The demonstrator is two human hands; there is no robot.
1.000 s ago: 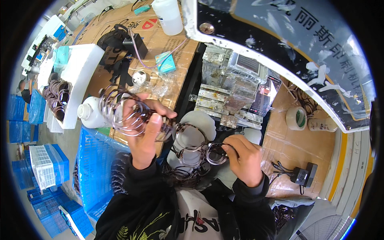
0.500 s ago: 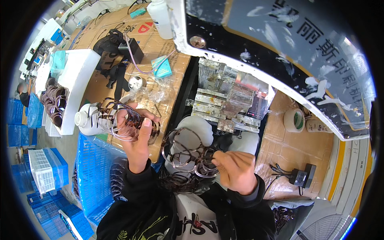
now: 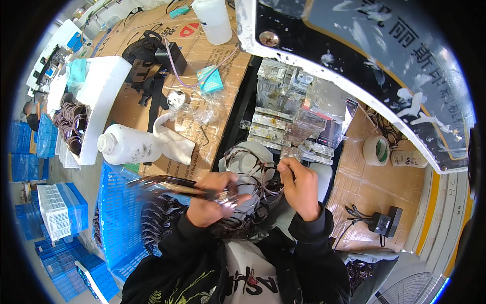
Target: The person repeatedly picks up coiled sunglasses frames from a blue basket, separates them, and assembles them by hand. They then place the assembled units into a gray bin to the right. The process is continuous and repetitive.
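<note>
My left hand [image 3: 210, 202] is closed round a bundle of brown eyeglass frames [image 3: 185, 188], whose long arms reach out to the left and are blurred. My right hand [image 3: 302, 187] is pinched at the edge of more thin, brown eyeglass frames [image 3: 271, 186], in front of my body and over a whitish rounded surface. Further dark frames [image 3: 238, 223] are heaped just below, close to my shirt; where one lot ends and another begins is hard to tell.
Ahead stands a metal fixture [image 3: 283, 116] under a large white-edged machine panel [image 3: 354, 55]. On the cardboard-covered table to the left lie a white bottle [image 3: 129, 144] and a white cloth [image 3: 174, 142]. A blue basket [image 3: 119, 218] holds dark frames; a tape roll [image 3: 376, 150] and black adapter [image 3: 387, 223] are at right.
My left hand has come down and right with its bundle, away from the white bottle. My right hand has risen slightly, and the frames at its fingers have shifted upward.
</note>
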